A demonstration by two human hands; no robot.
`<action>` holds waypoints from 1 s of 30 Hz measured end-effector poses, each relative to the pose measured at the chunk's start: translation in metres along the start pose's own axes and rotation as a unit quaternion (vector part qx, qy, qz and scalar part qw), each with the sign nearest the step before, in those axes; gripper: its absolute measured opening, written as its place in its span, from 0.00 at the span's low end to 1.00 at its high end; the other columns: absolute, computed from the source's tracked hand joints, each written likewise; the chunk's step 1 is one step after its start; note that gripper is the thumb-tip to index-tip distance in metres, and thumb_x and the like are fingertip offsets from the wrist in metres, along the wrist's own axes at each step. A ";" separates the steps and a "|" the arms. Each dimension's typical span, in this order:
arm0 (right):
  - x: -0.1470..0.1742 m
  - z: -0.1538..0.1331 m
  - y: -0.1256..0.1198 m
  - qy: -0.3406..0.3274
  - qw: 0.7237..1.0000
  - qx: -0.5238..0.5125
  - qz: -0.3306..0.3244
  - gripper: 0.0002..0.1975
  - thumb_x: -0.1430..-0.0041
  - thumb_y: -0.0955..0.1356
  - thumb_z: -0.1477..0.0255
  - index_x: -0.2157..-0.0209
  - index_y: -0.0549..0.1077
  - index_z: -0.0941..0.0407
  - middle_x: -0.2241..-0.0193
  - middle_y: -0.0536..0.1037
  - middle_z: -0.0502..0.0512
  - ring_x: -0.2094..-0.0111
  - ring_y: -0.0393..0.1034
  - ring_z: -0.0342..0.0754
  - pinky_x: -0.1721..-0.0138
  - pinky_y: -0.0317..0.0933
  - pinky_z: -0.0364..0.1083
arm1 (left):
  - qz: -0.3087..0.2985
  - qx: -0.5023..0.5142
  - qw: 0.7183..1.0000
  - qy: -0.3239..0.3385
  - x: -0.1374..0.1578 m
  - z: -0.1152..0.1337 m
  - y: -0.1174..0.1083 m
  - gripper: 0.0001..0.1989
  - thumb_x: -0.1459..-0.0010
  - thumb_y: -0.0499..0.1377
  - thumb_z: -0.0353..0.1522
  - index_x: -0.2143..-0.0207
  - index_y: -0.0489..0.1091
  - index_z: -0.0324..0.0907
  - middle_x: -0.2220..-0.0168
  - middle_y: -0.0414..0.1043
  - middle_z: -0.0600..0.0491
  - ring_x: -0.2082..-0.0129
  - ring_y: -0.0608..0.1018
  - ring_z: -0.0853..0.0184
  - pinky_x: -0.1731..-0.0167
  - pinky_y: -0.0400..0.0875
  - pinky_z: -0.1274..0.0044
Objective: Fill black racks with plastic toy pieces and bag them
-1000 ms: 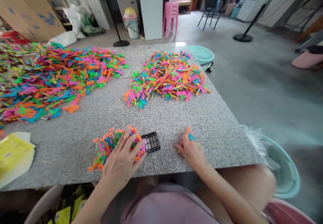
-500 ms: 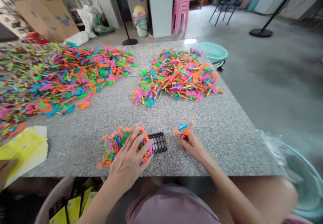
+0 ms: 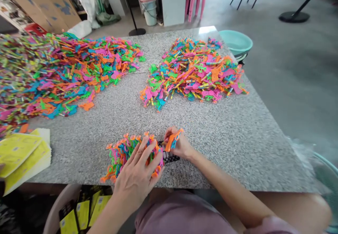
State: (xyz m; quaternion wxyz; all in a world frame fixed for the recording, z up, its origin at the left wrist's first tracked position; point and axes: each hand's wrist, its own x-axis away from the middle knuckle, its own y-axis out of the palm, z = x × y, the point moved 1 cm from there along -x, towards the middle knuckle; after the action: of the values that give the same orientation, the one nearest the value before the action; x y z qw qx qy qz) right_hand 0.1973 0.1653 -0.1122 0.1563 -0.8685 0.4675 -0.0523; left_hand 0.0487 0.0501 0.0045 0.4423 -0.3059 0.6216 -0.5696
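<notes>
My left hand (image 3: 136,172) lies with fingers stretched and spread over a packed row of small colourful plastic toys (image 3: 118,156) with orange round ends. The toys stand side by side near the table's front edge. From the row's right end sticks out a black plastic grid rack (image 3: 173,158), partly covered by my hands. My right hand (image 3: 183,147) is closed on a few small plastic toys (image 3: 172,141), orange and blue, over the rack. Its fingertips are partly hidden behind these pieces.
On the granite table (image 3: 113,111) lie a large heap of colourful toys (image 3: 71,75) at left and a smaller heap (image 3: 195,72) ahead. Yellow printed cards (image 3: 21,153) are at the left edge. Below stands a bin holding yellow packs (image 3: 83,214). A teal basin (image 3: 235,41) is beyond the table.
My right hand has moved left with the toys, from beside the rack to over it. My left hand stays on the row. The view has shifted slightly.
</notes>
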 end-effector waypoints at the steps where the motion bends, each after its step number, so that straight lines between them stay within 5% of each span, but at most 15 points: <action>1: -0.003 0.000 0.004 -0.007 1.000 0.009 -0.012 0.13 0.55 0.66 0.77 0.65 0.65 0.54 0.72 0.72 0.47 0.72 0.67 0.44 0.70 0.63 0.42 | -0.002 0.000 1.000 -0.003 0.000 0.000 0.000 0.16 0.37 0.55 0.30 0.46 0.67 0.41 0.40 0.61 0.41 0.33 0.56 0.48 0.42 0.67 0.56; 5: -0.009 -0.008 0.005 -0.034 0.996 0.063 -0.056 0.16 0.53 0.67 0.79 0.59 0.67 0.55 0.67 0.75 0.51 0.65 0.71 0.46 0.61 0.64 0.45 | -0.012 0.000 1.000 -0.011 -0.002 0.001 0.000 0.16 0.37 0.54 0.30 0.47 0.68 0.42 0.41 0.62 0.43 0.34 0.57 0.49 0.41 0.66 0.57; 8: -0.010 -0.019 0.000 -0.061 0.981 0.155 -0.105 0.15 0.48 0.67 0.78 0.57 0.67 0.56 0.68 0.75 0.52 0.67 0.71 0.46 0.65 0.62 0.43 | -0.001 0.000 1.000 -0.012 -0.002 0.002 0.000 0.15 0.36 0.53 0.31 0.48 0.69 0.42 0.41 0.63 0.44 0.34 0.58 0.49 0.41 0.66 0.58; 18: -0.035 -0.027 0.001 -0.102 0.962 0.168 -0.192 0.05 0.51 0.70 0.78 0.69 0.72 0.57 0.75 0.75 0.46 0.73 0.68 0.42 0.71 0.57 0.38 | 0.018 -0.024 0.996 0.079 -0.008 -0.005 -0.001 0.14 0.33 0.49 0.32 0.51 0.70 0.41 0.44 0.71 0.53 0.39 0.67 0.60 0.38 0.60 0.65; 21: -0.047 -0.027 -0.011 -0.104 0.955 0.164 -0.225 0.12 0.53 0.70 0.81 0.64 0.73 0.57 0.71 0.77 0.47 0.69 0.71 0.43 0.68 0.61 0.39 | 0.020 -0.011 0.998 0.052 -0.006 -0.007 0.002 0.13 0.35 0.51 0.32 0.50 0.70 0.44 0.46 0.73 0.56 0.41 0.68 0.61 0.40 0.64 0.66; 23: -0.064 -0.027 -0.023 -0.096 0.955 0.220 -0.175 0.19 0.53 0.71 0.82 0.57 0.72 0.57 0.63 0.78 0.51 0.63 0.72 0.45 0.64 0.63 0.41 | 0.016 -0.005 0.999 0.046 -0.005 -0.007 0.004 0.14 0.36 0.52 0.32 0.49 0.69 0.45 0.46 0.73 0.56 0.40 0.68 0.61 0.41 0.65 0.66; 25: -0.087 -0.027 -0.033 -0.092 0.931 0.344 -0.083 0.19 0.47 0.68 0.83 0.52 0.70 0.58 0.54 0.75 0.59 0.55 0.70 0.49 0.58 0.64 0.44 | 0.009 -0.003 0.999 0.050 -0.005 -0.007 0.004 0.14 0.36 0.52 0.32 0.49 0.68 0.45 0.46 0.73 0.55 0.41 0.69 0.61 0.41 0.66 0.67; 27: -0.109 -0.026 -0.035 -0.103 0.872 0.477 -0.037 0.14 0.40 0.63 0.82 0.53 0.70 0.60 0.51 0.72 0.64 0.51 0.67 0.53 0.56 0.64 0.48 | 0.006 -0.001 0.999 0.051 -0.005 -0.007 0.004 0.14 0.37 0.53 0.32 0.49 0.68 0.44 0.46 0.73 0.55 0.41 0.69 0.61 0.42 0.66 0.67; 30: -0.121 -0.023 -0.031 -0.158 0.800 0.572 -0.093 0.10 0.34 0.60 0.79 0.57 0.71 0.62 0.57 0.74 0.65 0.52 0.66 0.54 0.55 0.64 0.50 | 0.010 0.010 0.999 0.044 -0.005 -0.007 0.004 0.16 0.38 0.54 0.32 0.48 0.67 0.44 0.45 0.72 0.55 0.39 0.68 0.61 0.42 0.66 0.68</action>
State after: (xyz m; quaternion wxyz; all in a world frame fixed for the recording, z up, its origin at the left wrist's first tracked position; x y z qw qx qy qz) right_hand 0.1488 0.2757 -0.0737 0.6907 -0.6567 0.2388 -0.1862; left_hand 0.0449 0.0578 0.0016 0.4233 -0.2696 0.6382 -0.5839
